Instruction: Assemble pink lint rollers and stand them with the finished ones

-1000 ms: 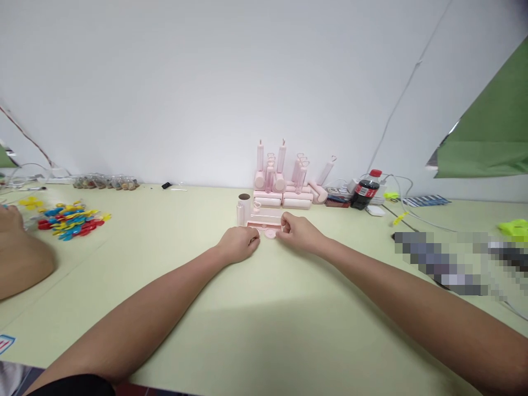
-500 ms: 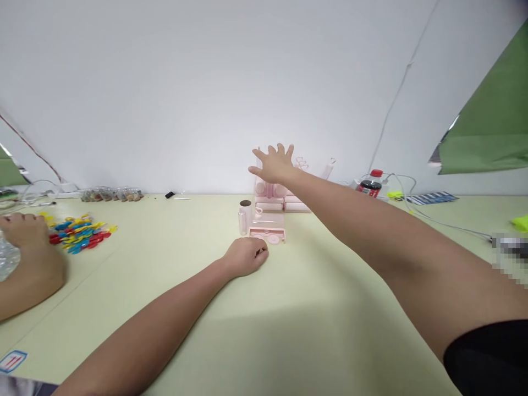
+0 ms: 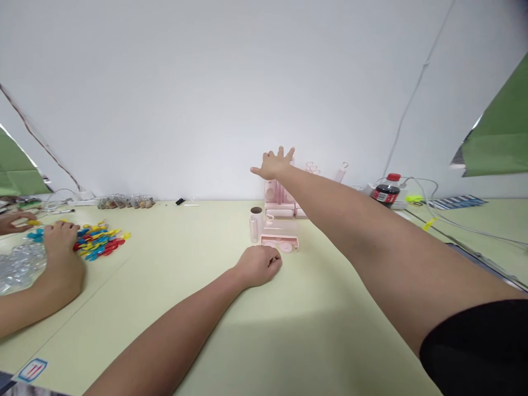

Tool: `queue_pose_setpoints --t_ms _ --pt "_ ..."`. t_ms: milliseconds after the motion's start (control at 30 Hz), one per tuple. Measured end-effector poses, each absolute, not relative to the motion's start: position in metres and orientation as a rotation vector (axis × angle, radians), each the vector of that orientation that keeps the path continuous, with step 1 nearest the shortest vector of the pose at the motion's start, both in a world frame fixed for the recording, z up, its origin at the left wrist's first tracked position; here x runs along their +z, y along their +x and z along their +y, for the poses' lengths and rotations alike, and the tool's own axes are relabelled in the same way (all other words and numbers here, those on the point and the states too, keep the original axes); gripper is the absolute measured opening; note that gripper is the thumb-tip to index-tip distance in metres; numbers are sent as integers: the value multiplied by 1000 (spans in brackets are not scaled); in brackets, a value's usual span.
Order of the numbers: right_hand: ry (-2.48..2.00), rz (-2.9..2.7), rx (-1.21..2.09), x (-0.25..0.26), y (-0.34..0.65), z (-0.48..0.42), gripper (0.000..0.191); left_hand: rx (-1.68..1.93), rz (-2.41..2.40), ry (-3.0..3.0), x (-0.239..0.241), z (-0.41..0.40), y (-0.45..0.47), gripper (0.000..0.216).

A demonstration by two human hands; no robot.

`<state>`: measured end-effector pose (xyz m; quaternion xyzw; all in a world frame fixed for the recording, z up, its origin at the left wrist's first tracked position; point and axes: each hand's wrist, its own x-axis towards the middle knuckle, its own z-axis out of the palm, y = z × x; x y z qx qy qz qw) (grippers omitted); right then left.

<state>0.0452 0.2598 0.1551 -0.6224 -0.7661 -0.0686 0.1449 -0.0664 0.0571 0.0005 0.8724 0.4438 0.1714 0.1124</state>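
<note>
My left hand (image 3: 259, 265) rests on the table with its fingers curled into a loose fist, and I see nothing held in it. Just beyond its knuckles lies an open pale pink case (image 3: 280, 237) with round parts in it. A white roll with a brown core (image 3: 256, 217) stands upright beside the case, with a clear pinkish tube (image 3: 253, 230) in front of it. My right hand (image 3: 274, 163) is raised with its fingers spread, holding nothing. It is in front of stacked pink and white cylindrical pieces (image 3: 280, 210), partly hidden by my hand and forearm.
Pink hooks (image 3: 312, 167) show beyond my right arm. A cola bottle (image 3: 386, 190) and cables stand at the right. On the left, another person's hand (image 3: 61, 236) is by colourful plastic pieces (image 3: 101, 240) and clear plastic bags (image 3: 20, 267). Several bagged items (image 3: 126, 202) lie along the wall.
The view has shifted a little left, so the things on the table appear further right. My right hand stays raised and spread; my left stays on the table. The other person's second hand has come into view.
</note>
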Motion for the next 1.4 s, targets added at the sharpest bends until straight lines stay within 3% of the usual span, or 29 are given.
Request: queue_pose_setpoints --t_ms 333,533,667,800,1000,1267,1400 --pt "-1577 -2189 -228 196 45 241 87 589 1267 2491 0 54 -67 22" --pt "-1276 -2091 -244 222 76 182 75 1164 1122 1687 17 56 -66 43" --pt "-1114 -2055 -87 198 112 107 70 1203 737 1191 44 54 -52 66" --pt "-986 -1983 217 139 150 45 76 1194 528 1136 53 40 -25 58" --pt "-964 -1806 776 50 204 -3 69 945 656 1405 39 28 25 61" --pt "-1184 -1157 724 20 262 7 59 762 1086 1792 52 64 48 60" --pt "-1222 -933 749 24 268 22 58 228 1368 2605 82 109 46 63"
